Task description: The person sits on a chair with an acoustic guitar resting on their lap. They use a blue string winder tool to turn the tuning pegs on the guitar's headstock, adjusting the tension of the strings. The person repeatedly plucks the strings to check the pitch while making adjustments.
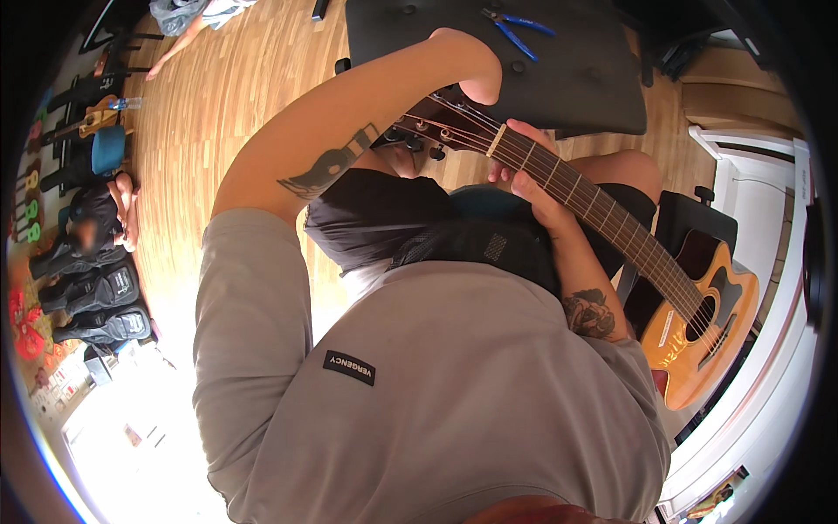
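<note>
An acoustic guitar lies across my lap, its amber body (698,345) at the right and its neck (602,214) running up-left to the dark headstock (432,122). My right hand (531,179) is wrapped around the neck just below the nut, with fingertips over the strings. My left arm reaches up from the left and bends at the wrist. My left hand (478,80) curls down over the far end of the headstock, and its fingers are hidden behind it.
A black padded bench (576,83) stands ahead with blue-handled pliers (517,28) on it. Another person (96,227) sits at the left by black instrument bags (100,293) and hung ukuleles (83,122). White furniture (759,201) lines the right. The floor (218,96) is wood.
</note>
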Action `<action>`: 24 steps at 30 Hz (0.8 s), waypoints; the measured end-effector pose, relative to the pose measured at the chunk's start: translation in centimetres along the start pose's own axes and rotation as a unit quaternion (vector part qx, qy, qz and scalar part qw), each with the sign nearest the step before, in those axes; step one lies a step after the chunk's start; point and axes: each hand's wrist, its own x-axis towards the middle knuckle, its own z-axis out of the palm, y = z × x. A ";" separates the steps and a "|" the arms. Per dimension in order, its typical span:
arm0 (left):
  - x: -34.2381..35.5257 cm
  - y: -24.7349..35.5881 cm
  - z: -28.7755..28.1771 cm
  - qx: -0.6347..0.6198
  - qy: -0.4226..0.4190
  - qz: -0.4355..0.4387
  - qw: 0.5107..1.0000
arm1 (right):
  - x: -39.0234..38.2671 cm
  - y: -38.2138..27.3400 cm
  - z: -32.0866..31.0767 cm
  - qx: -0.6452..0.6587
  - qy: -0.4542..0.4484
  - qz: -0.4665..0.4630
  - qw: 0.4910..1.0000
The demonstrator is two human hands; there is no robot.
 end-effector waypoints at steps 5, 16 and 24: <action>-1.1 -4.2 -1.3 -0.153 -0.076 0.136 0.976 | 0.1 -0.2 0.2 0.003 0.002 0.003 1.000; 0.2 -6.9 2.2 -0.428 -0.126 0.277 0.851 | 0.1 -0.2 0.2 -0.015 0.016 0.010 1.000; -0.7 -5.5 1.6 -0.368 -0.056 0.211 0.904 | 0.3 -0.2 0.2 -0.015 0.015 0.005 1.000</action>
